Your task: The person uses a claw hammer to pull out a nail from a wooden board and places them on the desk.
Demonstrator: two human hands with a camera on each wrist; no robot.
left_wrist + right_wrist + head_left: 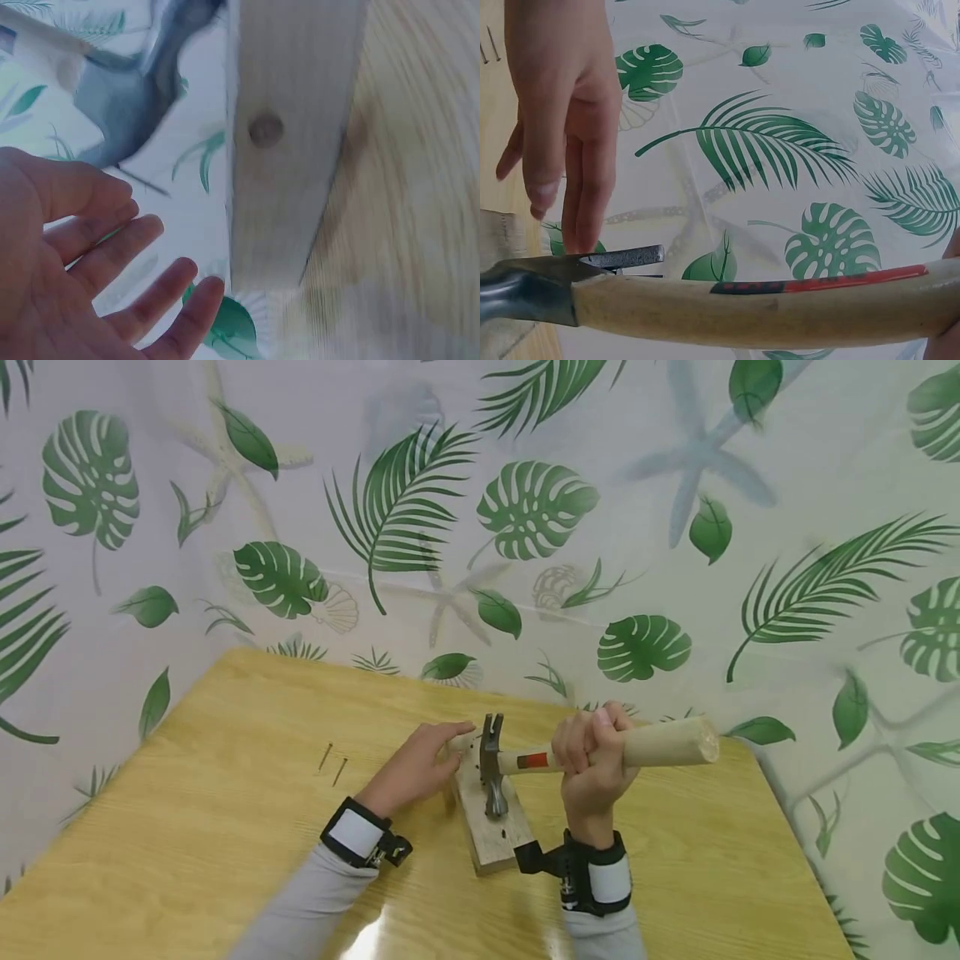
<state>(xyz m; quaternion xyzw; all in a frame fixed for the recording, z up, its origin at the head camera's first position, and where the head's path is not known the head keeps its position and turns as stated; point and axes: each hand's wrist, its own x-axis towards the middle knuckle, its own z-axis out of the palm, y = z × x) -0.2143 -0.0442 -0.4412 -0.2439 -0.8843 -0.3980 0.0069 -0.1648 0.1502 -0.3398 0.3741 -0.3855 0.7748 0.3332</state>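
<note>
My right hand [594, 758] grips the pale wooden handle of a claw hammer [660, 743]. The hammer's steel head [492, 772] hangs just over a small wooden block [491, 835] lying on the table. My left hand [423, 764] is open, its straight fingers reaching the block's far left end. In the left wrist view the open left hand [97, 262] is spread beside the block [292, 172], which has a dark knot. The right wrist view shows the hammer handle [780, 307], the head [525, 291], and the left hand [562, 120] with fingers pointing down behind it.
Two loose nails [333, 766] lie on the yellow wooden table [225, 827] left of the hands. A leaf-printed backdrop [525, 510] closes off the table's far and right sides. Small holes or nail marks dot the block's near end.
</note>
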